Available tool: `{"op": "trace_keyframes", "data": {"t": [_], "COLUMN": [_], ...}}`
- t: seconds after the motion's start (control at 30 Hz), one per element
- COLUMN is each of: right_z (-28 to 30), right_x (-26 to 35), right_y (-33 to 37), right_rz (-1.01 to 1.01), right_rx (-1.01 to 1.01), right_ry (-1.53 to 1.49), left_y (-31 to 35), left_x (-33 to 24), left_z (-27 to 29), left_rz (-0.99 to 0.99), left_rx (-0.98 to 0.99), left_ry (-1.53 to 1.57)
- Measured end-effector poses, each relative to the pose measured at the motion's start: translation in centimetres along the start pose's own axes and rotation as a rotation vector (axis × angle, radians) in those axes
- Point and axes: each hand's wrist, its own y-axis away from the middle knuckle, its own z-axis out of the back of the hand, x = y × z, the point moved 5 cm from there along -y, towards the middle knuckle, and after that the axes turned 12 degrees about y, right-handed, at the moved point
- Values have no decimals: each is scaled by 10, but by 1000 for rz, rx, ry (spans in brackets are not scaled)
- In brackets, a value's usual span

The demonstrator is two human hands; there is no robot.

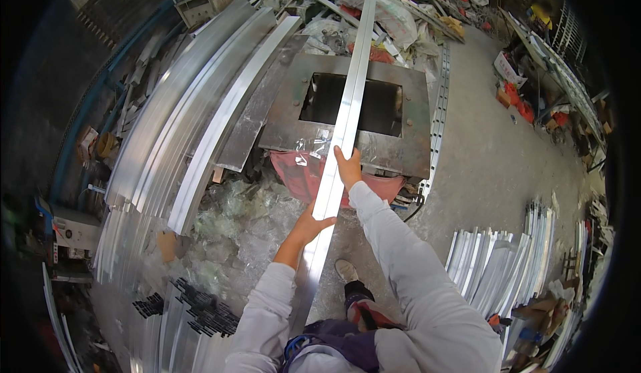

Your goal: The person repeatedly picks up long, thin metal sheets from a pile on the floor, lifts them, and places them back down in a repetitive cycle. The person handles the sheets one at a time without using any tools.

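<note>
A long silvery metal profile (345, 126) runs from close to my body up across a metal-topped stand (280, 116) with a rectangular opening. My left hand (309, 227) grips its near part from the left side, thumb over the top face. Farther along, my right hand (348, 166) holds the right edge, just in front of the stand; some of its fingers are hidden under the profile. The far end reaches past the stand over a heap of scrap. Red cloth (300, 176) hangs below the stand's front edge.
Long metal profiles (193, 99) lie stacked to the left. Clear plastic wrap (240, 223) covers the floor beside my left arm. More profiles (491, 259) stand bundled at the right. Black-ended pieces (203, 309) lie at lower left. Red bags (519, 103) sit far right.
</note>
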Motion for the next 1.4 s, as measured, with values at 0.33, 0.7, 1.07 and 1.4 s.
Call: {"op": "trace_keyframes", "data": {"t": [0.33,0.7,1.07,1.4], "right_z": [1,-53,-18,-40], "right_x": [-44,-47,155,195], "right_y": [129,328,415,518], "right_rz": [-338,-350,673,1229], "right_rx": [430,572,213,554], "right_ry": [-569,-846,-152,480], "left_y": [301,674,545,579], "left_x": [137,272,165,-119], "left_z": [54,82,102,37], "left_rz": [343,901,81,-682], "left_rx": [-60,-239,-570,-512], "left_ry": [-107,-305,-299,-816]}}
